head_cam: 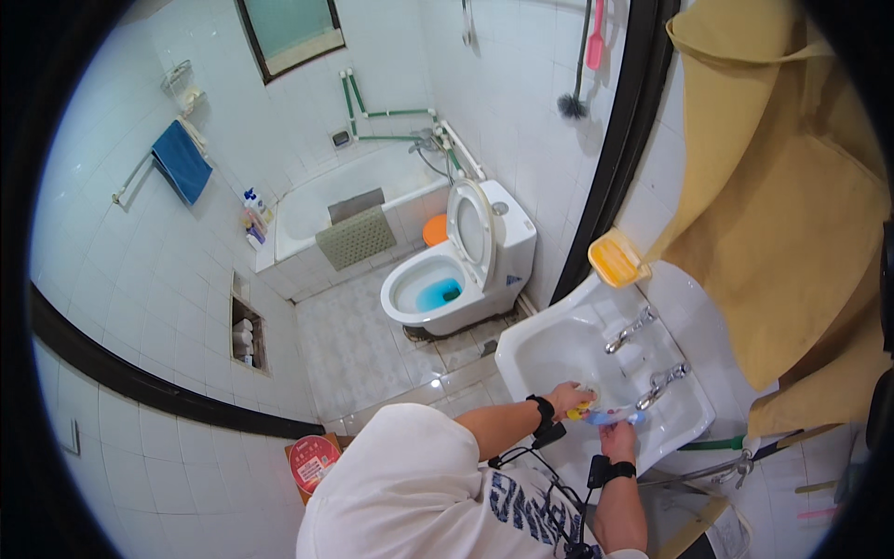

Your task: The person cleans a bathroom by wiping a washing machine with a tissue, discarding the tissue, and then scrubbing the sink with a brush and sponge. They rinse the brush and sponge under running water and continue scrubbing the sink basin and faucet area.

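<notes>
My left hand (pixel 571 400) grips a small yellow item (pixel 577 414), too small and blurred to name, over the white washbasin (pixel 513 353). Beside it, my right hand (pixel 617 439) holds the near side of a light blue translucent plastic item (pixel 607 417) with red marks. The blue item spans the gap between both hands and touches or nearly touches the yellow one. Whitish material, perhaps foam, shows at my left fingertips. Two chrome taps, a far one (pixel 631 328) and a nearer one (pixel 662 386), stand on the basin's back ledge, just beyond my hands.
An orange soap dish (pixel 614 258) sits at the basin's corner. Brown cloth (pixel 775 209) hangs along the right. A toilet (pixel 447 279) with raised lid and blue water stands beyond, before a bathtub (pixel 307 209) with a mat (pixel 356 237). Black cords (pixel 552 482) dangle at my chest.
</notes>
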Demonstrator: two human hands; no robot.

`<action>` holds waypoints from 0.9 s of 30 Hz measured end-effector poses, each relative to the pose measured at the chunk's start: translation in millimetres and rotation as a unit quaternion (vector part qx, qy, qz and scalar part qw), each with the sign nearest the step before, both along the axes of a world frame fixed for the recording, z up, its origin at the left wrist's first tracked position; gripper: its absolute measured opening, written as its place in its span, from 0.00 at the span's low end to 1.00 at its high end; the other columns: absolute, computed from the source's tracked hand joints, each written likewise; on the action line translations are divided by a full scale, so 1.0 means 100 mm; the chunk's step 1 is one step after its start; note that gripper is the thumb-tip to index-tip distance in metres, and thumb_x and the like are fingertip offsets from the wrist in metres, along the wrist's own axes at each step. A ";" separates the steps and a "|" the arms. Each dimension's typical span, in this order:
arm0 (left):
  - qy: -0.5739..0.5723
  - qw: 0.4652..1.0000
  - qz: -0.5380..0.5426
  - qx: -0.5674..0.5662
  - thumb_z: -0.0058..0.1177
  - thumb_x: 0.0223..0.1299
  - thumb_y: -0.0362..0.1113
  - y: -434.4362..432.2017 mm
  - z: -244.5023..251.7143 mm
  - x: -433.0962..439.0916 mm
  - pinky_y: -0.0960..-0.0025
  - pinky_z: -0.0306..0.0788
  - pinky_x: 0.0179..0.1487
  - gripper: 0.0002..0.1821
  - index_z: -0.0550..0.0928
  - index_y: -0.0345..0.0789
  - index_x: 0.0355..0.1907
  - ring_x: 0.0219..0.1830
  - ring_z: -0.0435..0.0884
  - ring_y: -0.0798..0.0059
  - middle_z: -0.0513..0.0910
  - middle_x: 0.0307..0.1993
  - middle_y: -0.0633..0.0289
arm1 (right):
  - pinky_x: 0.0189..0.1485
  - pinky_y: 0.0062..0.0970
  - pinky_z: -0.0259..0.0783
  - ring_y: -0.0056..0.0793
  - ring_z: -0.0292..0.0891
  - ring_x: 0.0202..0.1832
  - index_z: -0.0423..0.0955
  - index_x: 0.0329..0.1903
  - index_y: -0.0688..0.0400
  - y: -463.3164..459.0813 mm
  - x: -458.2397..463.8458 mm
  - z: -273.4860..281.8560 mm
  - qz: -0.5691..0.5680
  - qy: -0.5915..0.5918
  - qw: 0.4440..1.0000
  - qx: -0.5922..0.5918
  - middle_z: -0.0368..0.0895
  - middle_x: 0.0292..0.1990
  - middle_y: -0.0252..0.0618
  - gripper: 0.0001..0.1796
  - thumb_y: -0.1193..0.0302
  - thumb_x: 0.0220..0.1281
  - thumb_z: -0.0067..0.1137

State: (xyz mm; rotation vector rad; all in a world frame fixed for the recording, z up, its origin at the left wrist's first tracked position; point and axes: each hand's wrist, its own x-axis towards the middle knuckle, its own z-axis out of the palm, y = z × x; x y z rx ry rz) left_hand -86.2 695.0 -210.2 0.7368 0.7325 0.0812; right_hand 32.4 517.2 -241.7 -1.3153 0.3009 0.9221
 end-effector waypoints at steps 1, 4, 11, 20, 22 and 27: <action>-0.002 1.000 0.005 -0.022 0.60 0.70 0.44 0.01 0.01 0.01 0.64 0.75 0.24 0.16 0.80 0.31 0.35 0.23 0.82 0.68 0.82 0.30 0.57 | 0.44 0.29 0.74 0.29 0.78 0.42 0.76 0.50 0.50 0.05 -0.01 -0.01 0.010 -0.026 0.999 -0.027 0.82 0.45 0.32 0.15 0.54 0.76 0.56; 0.014 0.998 0.000 -0.063 0.57 0.73 0.50 0.14 0.02 0.05 0.67 0.69 0.20 0.20 0.81 0.34 0.33 0.20 0.78 0.70 0.80 0.25 0.59 | 0.39 0.28 0.75 0.29 0.78 0.38 0.76 0.51 0.52 0.13 -0.05 0.11 0.001 0.022 1.000 -0.018 0.83 0.44 0.34 0.10 0.61 0.75 0.59; 0.044 0.995 -0.075 -0.048 0.62 0.68 0.52 0.10 -0.13 0.16 0.74 0.73 0.25 0.15 0.82 0.42 0.38 0.26 0.78 0.77 0.81 0.30 0.66 | 0.32 0.23 0.76 0.22 0.80 0.33 0.76 0.47 0.55 0.09 -0.24 0.50 0.058 -0.079 0.994 -0.048 0.86 0.40 0.36 0.14 0.57 0.75 0.61; 0.051 0.984 -0.142 -0.091 0.60 0.68 0.54 -0.19 -0.18 0.37 0.62 0.78 0.31 0.18 0.79 0.41 0.43 0.30 0.82 0.67 0.81 0.32 0.64 | 0.33 0.25 0.76 0.22 0.78 0.35 0.70 0.46 0.55 -0.12 -0.38 0.54 0.037 -0.207 0.972 -0.104 0.83 0.42 0.37 0.10 0.67 0.72 0.62; 0.076 0.978 -0.152 -0.117 0.55 0.69 0.57 -0.39 -0.24 0.51 0.57 0.79 0.34 0.20 0.78 0.41 0.45 0.30 0.82 0.63 0.82 0.33 0.61 | 0.34 0.25 0.76 0.22 0.77 0.36 0.69 0.46 0.56 -0.28 -0.40 0.59 0.031 -0.273 0.953 -0.128 0.81 0.41 0.36 0.10 0.69 0.72 0.61; -0.057 0.924 -0.178 -0.332 0.48 0.73 0.50 -0.77 -0.53 0.75 0.58 0.80 0.38 0.21 0.78 0.32 0.48 0.35 0.82 0.57 0.82 0.38 0.51 | 0.35 0.23 0.76 0.20 0.76 0.37 0.69 0.46 0.57 -0.70 -0.54 0.78 -0.053 -0.337 0.931 -0.130 0.79 0.40 0.34 0.10 0.70 0.72 0.62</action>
